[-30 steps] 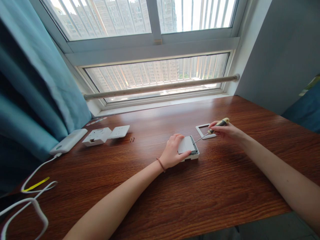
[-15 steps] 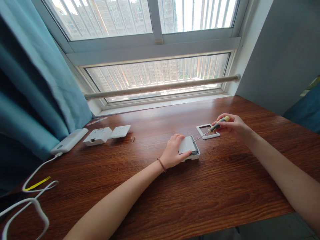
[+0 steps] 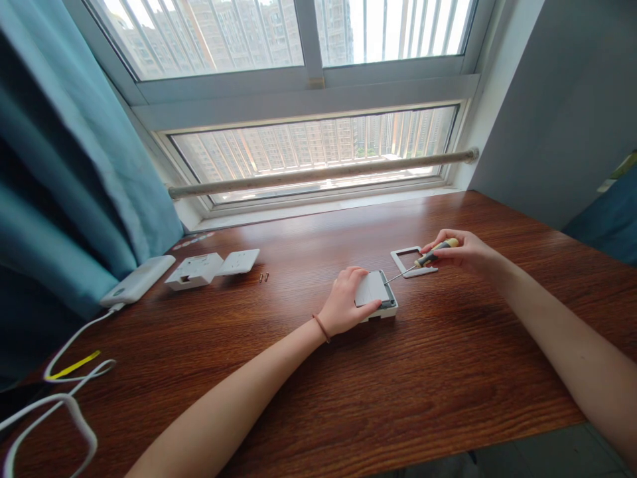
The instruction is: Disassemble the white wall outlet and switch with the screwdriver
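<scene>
My left hand (image 3: 347, 300) grips a white wall switch (image 3: 371, 290) seated in a white back box (image 3: 391, 311) on the table, fingers over its far side and thumb along the near side. Between the thumb and fingers of my right hand (image 3: 462, 251) is a screwdriver (image 3: 434, 253) with a yellow and dark grey handle. Its thin shaft slants down to the left, and the tip meets the grey right edge of the switch. Behind the screwdriver lies a white square frame (image 3: 398, 261), partly covered by the tool and fingers.
To the left on the wooden table (image 3: 298, 411) are another white box (image 3: 192, 280), a white socket plate (image 3: 239, 261) and two small screws (image 3: 263, 277). Farther left lie a white power bank (image 3: 139, 280), a white cable (image 3: 74, 405) and a yellow strip (image 3: 74, 365). A window bar (image 3: 323, 174) runs behind.
My right hand and the screwdriver handle have dipped slightly, so the shaft lies flatter; its tip remains at the switch's right edge. My left hand has stayed still.
</scene>
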`<state>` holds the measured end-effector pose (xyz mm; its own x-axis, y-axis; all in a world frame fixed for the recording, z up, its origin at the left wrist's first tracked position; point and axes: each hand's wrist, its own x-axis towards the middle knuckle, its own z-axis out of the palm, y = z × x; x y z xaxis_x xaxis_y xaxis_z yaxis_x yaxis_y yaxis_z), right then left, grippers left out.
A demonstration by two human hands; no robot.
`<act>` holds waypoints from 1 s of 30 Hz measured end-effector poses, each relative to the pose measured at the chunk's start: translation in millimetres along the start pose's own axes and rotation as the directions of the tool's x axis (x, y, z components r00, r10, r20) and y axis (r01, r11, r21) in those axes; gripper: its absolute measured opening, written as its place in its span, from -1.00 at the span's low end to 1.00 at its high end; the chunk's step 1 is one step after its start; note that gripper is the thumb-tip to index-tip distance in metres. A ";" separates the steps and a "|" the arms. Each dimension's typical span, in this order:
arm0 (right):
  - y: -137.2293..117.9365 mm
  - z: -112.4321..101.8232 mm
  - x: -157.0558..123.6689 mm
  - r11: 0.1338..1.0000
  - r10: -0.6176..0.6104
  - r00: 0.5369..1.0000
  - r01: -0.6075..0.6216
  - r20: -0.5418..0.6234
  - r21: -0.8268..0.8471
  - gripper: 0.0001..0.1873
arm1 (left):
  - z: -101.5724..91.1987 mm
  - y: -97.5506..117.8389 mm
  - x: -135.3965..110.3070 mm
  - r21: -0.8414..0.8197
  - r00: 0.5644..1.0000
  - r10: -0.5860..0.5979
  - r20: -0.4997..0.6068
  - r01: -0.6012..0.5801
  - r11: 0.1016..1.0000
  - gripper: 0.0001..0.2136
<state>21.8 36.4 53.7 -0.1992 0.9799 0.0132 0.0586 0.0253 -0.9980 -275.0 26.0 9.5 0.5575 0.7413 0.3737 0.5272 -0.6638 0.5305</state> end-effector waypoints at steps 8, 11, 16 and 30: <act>-1.1 -13.0 1.6 0.849 0.089 0.964 0.059 0.251 -0.525 -0.70 | -0.3 0.8 0.7 0.006 1.000 -0.001 0.010 0.001 1.000 -0.51; -0.9 -6.4 2.0 0.775 0.062 0.945 0.157 0.321 -0.613 -0.71 | -1.2 -1.3 0.7 0.000 1.000 0.008 0.014 -0.008 1.000 -0.50; -7.0 5.6 -3.9 0.552 -0.260 0.908 0.420 0.330 -0.721 -0.77 | -3.7 -5.0 1.5 -0.009 0.999 0.038 0.028 -0.038 0.999 -0.49; 21.0 9.6 4.1 0.711 -0.044 0.964 0.215 0.263 -0.670 -0.65 | -2.8 -8.1 2.7 0.022 0.998 0.052 0.038 -0.053 0.998 -0.48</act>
<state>12.8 39.0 32.3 -0.4521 0.8911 0.0402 0.6538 0.3617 -0.6646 -279.5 33.7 8.4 0.6085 0.7014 0.3712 0.5106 -0.7041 0.4935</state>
